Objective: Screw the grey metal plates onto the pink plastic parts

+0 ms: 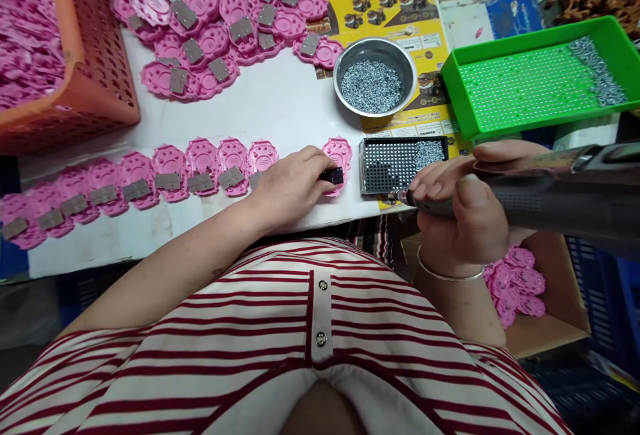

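Observation:
My left hand is closed, thumb and fingers on a dark metal plate that lies across a pink plastic part. In my right hand is an electric screwdriver, lying nearly level with its tip pointing left. That tip is at the front edge of a small black screw tray; whether a screw sits on it I cannot make out. To the left runs a row of pink plastic parts, each with a grey metal plate. My left hand partly hides the nearest one.
Behind stands a metal bowl of screws, with a green tray to its right. Pink parts with plates are heaped at the back. An orange basket stands left. Below right, a cardboard box holds pink parts.

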### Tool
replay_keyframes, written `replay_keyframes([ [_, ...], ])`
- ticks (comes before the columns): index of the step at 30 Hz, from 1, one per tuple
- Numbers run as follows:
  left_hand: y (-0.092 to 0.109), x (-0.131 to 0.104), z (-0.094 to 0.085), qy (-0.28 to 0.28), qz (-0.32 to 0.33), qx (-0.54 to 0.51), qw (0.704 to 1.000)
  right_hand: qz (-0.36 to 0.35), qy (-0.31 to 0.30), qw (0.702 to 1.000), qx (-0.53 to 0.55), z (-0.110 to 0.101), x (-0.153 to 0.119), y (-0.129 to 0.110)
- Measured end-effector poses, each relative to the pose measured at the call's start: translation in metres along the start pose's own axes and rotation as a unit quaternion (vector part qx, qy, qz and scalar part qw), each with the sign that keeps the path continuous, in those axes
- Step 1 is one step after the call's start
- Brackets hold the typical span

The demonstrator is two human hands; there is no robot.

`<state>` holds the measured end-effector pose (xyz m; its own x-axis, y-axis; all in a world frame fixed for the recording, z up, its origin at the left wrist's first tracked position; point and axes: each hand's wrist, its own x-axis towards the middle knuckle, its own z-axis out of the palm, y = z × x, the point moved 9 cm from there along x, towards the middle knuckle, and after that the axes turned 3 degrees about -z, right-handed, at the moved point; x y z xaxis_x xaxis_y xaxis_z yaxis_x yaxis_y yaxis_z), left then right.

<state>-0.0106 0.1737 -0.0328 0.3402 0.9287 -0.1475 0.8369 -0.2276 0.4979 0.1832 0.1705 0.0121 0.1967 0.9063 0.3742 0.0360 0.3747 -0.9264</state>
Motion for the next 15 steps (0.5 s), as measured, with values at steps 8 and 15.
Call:
replay_keyframes([
  [8,0.01,-0.001,0.014,-0.024,-0.004,0.139,0.99,-0.012,0.021,1.0,0.015,-0.005,0.0,0.0],
  [15,0.011,-0.012,0.018,0.051,0.02,0.11,0.992,-0.037,0.009,0.999,0.038,0.001,0.003,-0.013],
])
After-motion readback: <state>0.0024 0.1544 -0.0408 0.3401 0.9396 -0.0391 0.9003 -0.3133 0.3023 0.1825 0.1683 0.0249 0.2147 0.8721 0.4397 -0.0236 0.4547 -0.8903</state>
